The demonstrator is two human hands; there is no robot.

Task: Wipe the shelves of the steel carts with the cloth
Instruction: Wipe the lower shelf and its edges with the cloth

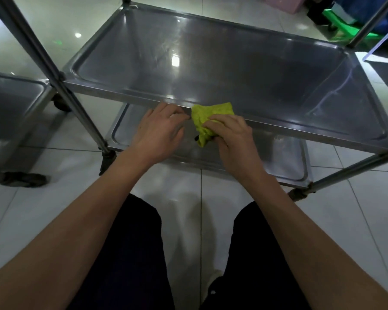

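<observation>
A steel cart stands before me with a wide middle shelf [211, 63] and a lower shelf [285, 157] beneath it. A crumpled yellow-green cloth [208, 115] lies over the near rim of the middle shelf. My right hand [233, 139] grips the cloth from below and in front, fingers curled around it. My left hand [159, 130] is just left of the cloth, its fingertips at the shelf's near edge, fingers loosely bent; whether they pinch the cloth's edge is hidden.
A second steel cart's shelf [14, 101] stands at the left, with a castor [16, 177] on the tiled floor. Upright steel posts [61, 86] rise at the corners. A green plastic stool [345, 23] and a pink box [282, 3] stand at the back right.
</observation>
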